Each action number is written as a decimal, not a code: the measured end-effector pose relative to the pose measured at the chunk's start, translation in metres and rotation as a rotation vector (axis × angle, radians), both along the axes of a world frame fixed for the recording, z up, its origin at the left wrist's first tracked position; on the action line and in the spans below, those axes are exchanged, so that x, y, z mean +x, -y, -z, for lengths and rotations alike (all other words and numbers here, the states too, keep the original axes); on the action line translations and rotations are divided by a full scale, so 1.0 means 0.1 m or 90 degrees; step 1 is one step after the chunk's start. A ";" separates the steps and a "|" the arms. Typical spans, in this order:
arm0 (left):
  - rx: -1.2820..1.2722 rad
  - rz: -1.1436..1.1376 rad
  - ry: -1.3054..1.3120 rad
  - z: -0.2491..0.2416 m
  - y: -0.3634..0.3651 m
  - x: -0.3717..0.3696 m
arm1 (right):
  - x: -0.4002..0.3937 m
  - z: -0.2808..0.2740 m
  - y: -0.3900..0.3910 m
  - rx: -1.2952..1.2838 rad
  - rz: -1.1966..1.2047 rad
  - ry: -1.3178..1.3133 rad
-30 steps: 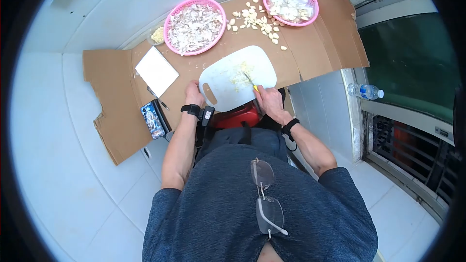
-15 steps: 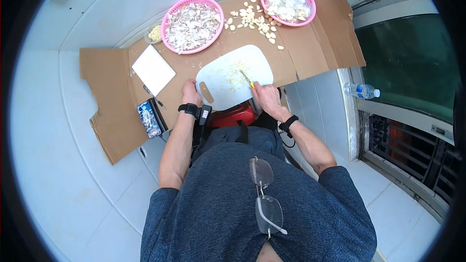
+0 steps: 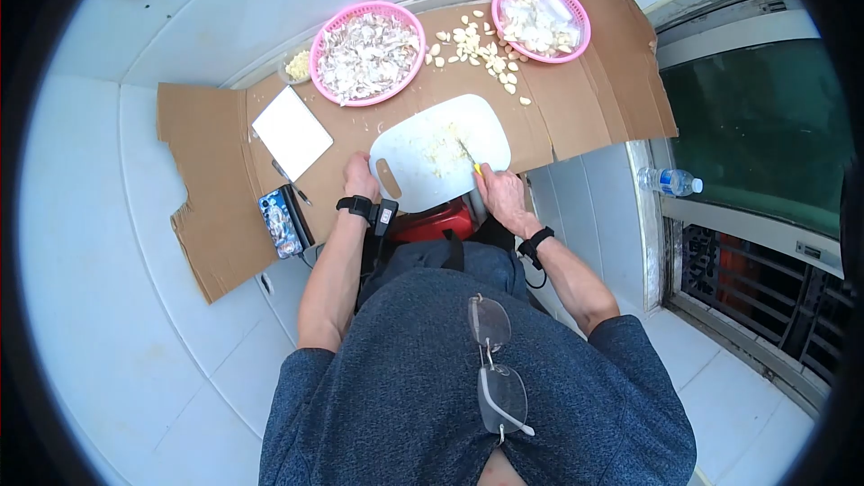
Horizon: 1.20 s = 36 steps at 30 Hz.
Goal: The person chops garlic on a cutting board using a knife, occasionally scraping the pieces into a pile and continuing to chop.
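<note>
My right hand (image 3: 506, 198) is closed around the yellow handle of a small knife (image 3: 477, 167). Its blade points up and left, over chopped garlic (image 3: 446, 155) spread on a white cutting board (image 3: 421, 187). At the board's left end, beside its tan handle slot, my left hand (image 3: 361, 176) is closed at the rim; its fingertips are partly hidden. Beyond the board, peeled garlic cloves (image 3: 486, 56) lie scattered on the cardboard (image 3: 360, 130).
A pink basket (image 3: 418, 63) holds garlic skins; another pink basket (image 3: 588, 34) holds pale pieces and plastic. A small tub (image 3: 297, 67), white pad (image 3: 292, 134), pen (image 3: 292, 183) and patterned phone (image 3: 281, 222) are on the left. A water bottle (image 3: 670, 182) stands at right.
The view has shifted slightly, so the tabletop appears lower. The knife and my right hand have moved a little right over the board. My left hand stays at the board's left end.
</note>
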<state>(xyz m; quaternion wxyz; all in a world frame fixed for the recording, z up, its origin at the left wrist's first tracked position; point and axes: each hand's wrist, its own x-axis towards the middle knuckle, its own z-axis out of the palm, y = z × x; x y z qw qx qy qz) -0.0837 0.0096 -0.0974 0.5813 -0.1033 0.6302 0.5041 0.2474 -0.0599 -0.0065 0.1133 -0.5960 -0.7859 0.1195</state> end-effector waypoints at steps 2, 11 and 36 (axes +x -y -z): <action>0.006 0.008 0.008 0.24 0.00 -0.07 | -0.02 -0.04 -0.01 0.006 0.001 -0.010; 0.023 0.012 -0.041 0.38 0.06 -0.06 | -0.02 0.05 0.00 0.003 0.060 -0.003; -0.027 0.065 -0.076 0.35 0.01 -0.06 | 0.07 0.11 0.15 0.047 0.073 -0.003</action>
